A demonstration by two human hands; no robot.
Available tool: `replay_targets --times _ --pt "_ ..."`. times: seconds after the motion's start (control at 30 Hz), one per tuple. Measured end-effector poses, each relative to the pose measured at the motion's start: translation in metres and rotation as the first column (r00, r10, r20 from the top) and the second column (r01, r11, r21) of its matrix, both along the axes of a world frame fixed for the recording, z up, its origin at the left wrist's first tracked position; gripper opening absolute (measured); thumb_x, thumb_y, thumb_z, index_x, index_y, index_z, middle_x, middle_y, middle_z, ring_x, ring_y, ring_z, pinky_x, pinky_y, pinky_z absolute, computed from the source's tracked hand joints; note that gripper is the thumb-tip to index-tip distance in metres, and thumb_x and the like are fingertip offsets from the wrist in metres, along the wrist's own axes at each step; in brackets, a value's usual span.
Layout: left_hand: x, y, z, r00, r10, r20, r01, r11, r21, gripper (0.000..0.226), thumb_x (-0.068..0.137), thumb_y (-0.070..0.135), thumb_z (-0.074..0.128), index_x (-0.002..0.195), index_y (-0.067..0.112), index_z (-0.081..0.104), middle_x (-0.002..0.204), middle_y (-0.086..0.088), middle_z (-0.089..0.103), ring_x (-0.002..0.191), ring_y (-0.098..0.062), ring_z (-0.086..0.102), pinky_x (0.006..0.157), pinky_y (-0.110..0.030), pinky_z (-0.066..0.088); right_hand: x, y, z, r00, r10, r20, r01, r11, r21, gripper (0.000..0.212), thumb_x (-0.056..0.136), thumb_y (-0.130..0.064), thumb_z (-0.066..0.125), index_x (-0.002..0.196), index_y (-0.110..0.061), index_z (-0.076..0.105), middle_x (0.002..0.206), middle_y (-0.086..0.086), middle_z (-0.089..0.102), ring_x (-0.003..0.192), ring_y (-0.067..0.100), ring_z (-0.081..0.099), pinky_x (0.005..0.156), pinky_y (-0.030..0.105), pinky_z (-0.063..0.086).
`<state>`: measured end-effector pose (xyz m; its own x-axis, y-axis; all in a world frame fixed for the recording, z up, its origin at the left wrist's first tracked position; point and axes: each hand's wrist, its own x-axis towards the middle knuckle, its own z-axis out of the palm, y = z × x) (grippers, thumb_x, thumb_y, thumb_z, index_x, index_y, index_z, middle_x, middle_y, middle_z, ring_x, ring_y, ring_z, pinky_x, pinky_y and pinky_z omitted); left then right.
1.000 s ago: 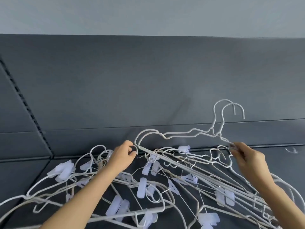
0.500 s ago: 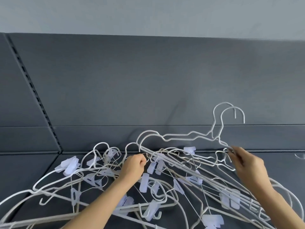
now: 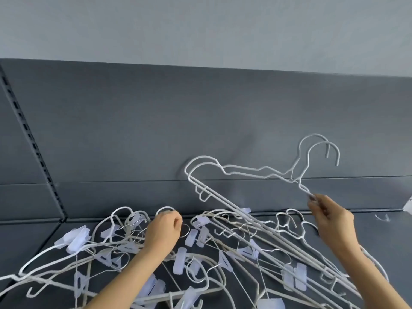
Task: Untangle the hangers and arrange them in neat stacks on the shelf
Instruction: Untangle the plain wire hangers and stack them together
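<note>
Up close, a tangle of white hangers [image 3: 179,260] is sprawling over a dark shelf [image 3: 379,233].
Nearest, wire frames and pale clips are lying crossed over one another. Farther in, the left grip [image 3: 163,230] is curling round a hook in the heap, while the right grip [image 3: 332,219] is pinching two matched hangers [image 3: 243,167] by a shoulder wire, holding them tilted above the tangle, hooks uppermost. Behind, a grey back panel [image 3: 156,130] is meeting a paler wall [image 3: 200,30].
</note>
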<state>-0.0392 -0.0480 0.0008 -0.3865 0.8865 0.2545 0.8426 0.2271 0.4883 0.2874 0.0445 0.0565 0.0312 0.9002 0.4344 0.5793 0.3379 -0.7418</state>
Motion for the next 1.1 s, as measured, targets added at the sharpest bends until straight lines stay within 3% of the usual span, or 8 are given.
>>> replay_targets --times 0.1,0.2,0.4,0.47,0.63,0.8,0.9,1.1 --pt "0.008 0.001 0.027 0.994 -0.002 -0.105 0.038 0.939 0.341 0.005 0.085 0.010 0.058 0.084 0.010 0.063 0.082 0.000 0.061 0.081 -0.021 0.055 0.071 -0.031 0.046 -0.002 0.001 0.009 0.998 0.062 0.010 -0.062 0.998 -0.015 0.015 0.090 -0.012 0.052 0.078 -0.009 0.060 0.045 -0.004 0.042 0.045 0.011 0.035 0.042 0.016 0.032" --pt "0.018 0.001 0.059 0.958 0.033 -0.286 0.108 0.880 0.463 0.023 0.084 0.023 0.059 0.102 0.009 0.062 0.100 -0.005 0.064 0.094 -0.023 0.058 0.081 -0.035 0.048 -0.014 -0.004 0.018 0.990 0.143 0.009 -0.143 0.990 -0.006 0.014 0.089 -0.006 0.054 0.076 -0.007 0.060 0.046 -0.002 0.037 0.047 0.010 0.034 0.042 0.015 0.029" --pt "0.020 -0.015 0.100 0.818 0.008 -0.575 0.065 0.992 0.106 0.065 0.080 0.065 0.032 0.123 0.022 0.054 0.108 -0.001 0.067 0.104 -0.022 0.063 0.097 -0.044 0.044 -0.043 -0.017 0.025 0.925 0.372 0.071 -0.375 0.926 0.031 0.026 0.089 -0.014 0.054 0.067 -0.027 0.057 0.049 -0.004 0.038 0.046 0.010 0.032 0.043 0.017 0.026" --pt "0.018 -0.027 0.109 0.860 -0.048 -0.509 0.043 0.999 -0.022 0.063 0.084 0.064 0.021 0.125 0.027 0.051 0.105 0.002 0.067 0.101 -0.021 0.062 0.096 -0.035 0.042 -0.056 -0.021 0.028 0.893 0.437 0.103 -0.443 0.896 0.039 0.024 0.089 -0.017 0.054 0.069 -0.029 0.058 0.048 -0.003 0.040 0.047 0.009 0.033 0.045 0.018 0.027" --pt "-0.006 -0.076 0.113 0.925 -0.006 -0.380 -0.029 0.996 -0.085 0.034 0.097 0.038 0.033 0.122 0.024 0.051 0.099 0.000 0.059 0.091 -0.022 0.059 0.076 -0.034 0.048 -0.106 -0.027 0.025 0.854 0.455 0.252 -0.481 0.875 0.050 0.021 0.092 -0.026 0.051 0.082 -0.009 0.061 0.055 0.010 0.058 0.050 0.019 0.049 0.055 0.033 0.041" --pt "-0.051 -0.129 0.110 0.928 0.040 -0.369 -0.102 0.983 -0.150 0.033 0.098 0.018 0.035 0.129 0.018 0.047 0.113 -0.003 0.058 0.099 -0.021 0.058 0.084 -0.035 0.048 -0.179 -0.060 0.032 0.756 0.442 0.482 -0.528 0.847 0.052 0.023 0.095 -0.025 0.042 0.112 -0.014 0.053 0.094 0.007 0.069 0.089 0.031 0.061 0.063 0.032 0.036" --pt "-0.082 -0.167 0.108 0.963 0.087 -0.255 -0.124 0.983 -0.134 0.046 0.094 0.007 0.037 0.139 0.021 0.037 0.126 -0.003 0.055 0.113 -0.019 0.053 0.092 -0.030 0.043 -0.226 -0.085 0.043 0.728 0.439 0.526 -0.562 0.822 0.091 0.028 0.097 -0.024 0.036 0.118 -0.015 0.052 0.101 0.007 0.068 0.094 0.030 0.061 0.069 0.034 0.043" --pt "-0.177 -0.261 0.100 0.947 0.271 -0.174 -0.272 0.962 0.022 0.029 0.098 0.024 0.038 0.118 0.021 0.058 0.095 0.003 0.062 0.090 -0.016 0.058 0.080 -0.032 0.046 -0.364 -0.143 0.046 0.635 0.553 0.540 -0.675 0.736 0.041 0.024 0.097 -0.023 0.034 0.103 -0.013 0.055 0.092 0.008 0.067 0.086 0.032 0.059 0.066 0.033 0.042"
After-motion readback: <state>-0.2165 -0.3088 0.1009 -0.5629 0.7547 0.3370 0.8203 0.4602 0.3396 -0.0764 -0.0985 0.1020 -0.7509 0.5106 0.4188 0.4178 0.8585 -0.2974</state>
